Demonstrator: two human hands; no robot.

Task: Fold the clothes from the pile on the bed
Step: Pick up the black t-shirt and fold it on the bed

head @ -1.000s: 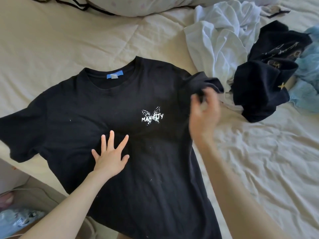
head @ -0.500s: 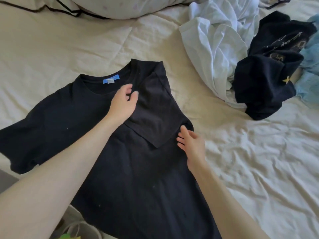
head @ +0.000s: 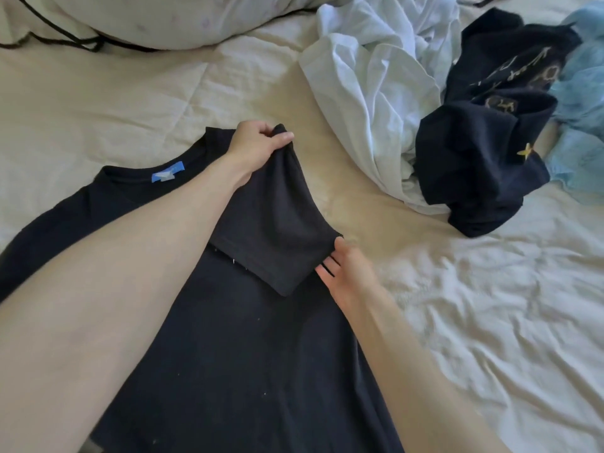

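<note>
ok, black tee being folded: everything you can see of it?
The black T-shirt lies flat on the cream bedspread, collar away from the camera, blue neck label showing. Soft knit, some lint specks. Its right sleeve is folded inward over the chest. The left hand pinches the shoulder fold; the right hand touches the sleeve hem.

Black shirt (head: 248,354), blue label (head: 167,172), cream bedspread (head: 130,103).
</note>
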